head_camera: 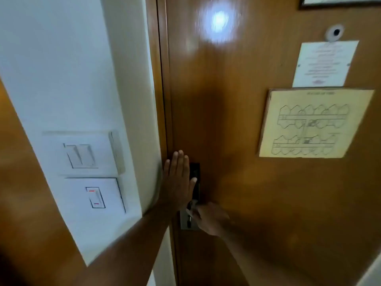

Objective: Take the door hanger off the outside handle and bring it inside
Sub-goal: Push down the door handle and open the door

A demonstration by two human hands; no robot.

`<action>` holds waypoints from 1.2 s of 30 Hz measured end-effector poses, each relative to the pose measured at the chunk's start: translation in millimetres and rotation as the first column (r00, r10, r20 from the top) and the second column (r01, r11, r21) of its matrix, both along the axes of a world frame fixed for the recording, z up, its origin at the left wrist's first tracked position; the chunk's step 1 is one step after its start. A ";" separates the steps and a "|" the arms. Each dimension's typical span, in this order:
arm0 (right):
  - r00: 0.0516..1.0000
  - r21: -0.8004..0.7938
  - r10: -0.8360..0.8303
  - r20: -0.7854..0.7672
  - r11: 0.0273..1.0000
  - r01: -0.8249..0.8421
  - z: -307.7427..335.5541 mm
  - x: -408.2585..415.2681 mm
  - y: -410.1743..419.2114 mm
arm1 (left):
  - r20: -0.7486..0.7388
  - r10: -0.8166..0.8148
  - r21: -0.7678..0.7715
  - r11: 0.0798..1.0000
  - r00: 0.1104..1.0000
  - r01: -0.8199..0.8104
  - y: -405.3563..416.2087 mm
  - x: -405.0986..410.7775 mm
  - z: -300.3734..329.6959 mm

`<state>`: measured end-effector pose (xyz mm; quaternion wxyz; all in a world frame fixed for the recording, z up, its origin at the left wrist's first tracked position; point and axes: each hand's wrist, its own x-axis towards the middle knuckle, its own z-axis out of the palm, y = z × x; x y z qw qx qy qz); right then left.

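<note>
On wooden door (237, 162), handle (192, 211) blurred.

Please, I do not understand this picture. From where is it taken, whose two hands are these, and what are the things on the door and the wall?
The picture comes from a camera worn on a person's head, looking forward and down, so both hands are their own. The left hand lies flat and open on the wooden door near its edge. The right hand is closed at the metal lock plate, where the handle sits; blur hides exactly what it grips. On the door hang a floor plan, a white notice and a peephole. Light switches sit on the white wall. No door hanger shows.
</note>
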<state>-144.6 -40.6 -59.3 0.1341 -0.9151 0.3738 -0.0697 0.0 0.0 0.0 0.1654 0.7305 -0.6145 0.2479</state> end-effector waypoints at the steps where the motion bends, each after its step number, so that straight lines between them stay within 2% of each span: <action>1: 0.995 0.041 0.019 -0.103 0.999 -0.015 -8.6 7.3 -7.5 | -0.025 0.015 0.025 1.000 1.000 -0.014 -2.8 -0.4 -5.7; 3: 0.968 0.033 0.002 -0.250 0.999 0.006 -17.6 21.4 -18.4 | -0.099 -0.004 -0.006 1.000 0.995 0.003 -6.7 -1.0 -14.9; 6: 0.960 0.150 -0.024 -0.279 0.986 0.069 -23.2 33.1 -31.9 | -0.132 -0.042 -0.046 0.998 0.990 0.036 -12.4 -1.4 -20.7; 8: 0.966 0.142 -0.034 -0.255 0.987 0.072 -34.0 35.4 -38.7 | -0.117 -0.063 -0.061 0.997 0.991 0.056 -15.0 3.3 -22.5; 12: 0.990 0.132 -0.112 -0.089 0.984 0.123 -63.0 36.0 -33.0 | -0.125 -0.071 -0.086 0.994 0.990 0.061 -16.2 5.3 -28.2; 15: 0.991 0.129 -0.121 -0.058 0.983 0.127 -69.4 34.3 -31.7 | -0.124 -0.063 -0.085 0.995 0.990 0.053 -16.5 3.9 -29.5; 20: 0.996 0.305 -0.082 -0.027 0.948 0.086 -58.9 33.2 -25.0 | -0.044 -0.038 -0.046 0.998 0.998 0.036 -8.3 2.4 -26.3; 26: 0.954 -0.046 -0.081 -0.288 0.996 0.071 -20.9 20.7 7.8 | -0.013 -0.005 -0.028 1.000 1.000 0.004 18.2 -8.2 -26.1; 32: 0.919 -0.156 -0.227 -0.322 0.970 0.185 -18.3 -0.9 66.2 | -0.094 -0.099 -0.079 0.993 0.991 0.092 63.4 -32.5 -25.9; 36: 0.895 -0.201 -0.312 -0.318 0.945 0.258 -16.8 -20.4 108.3 | -0.089 -0.264 -0.162 0.955 0.960 0.248 99.1 -41.2 -46.1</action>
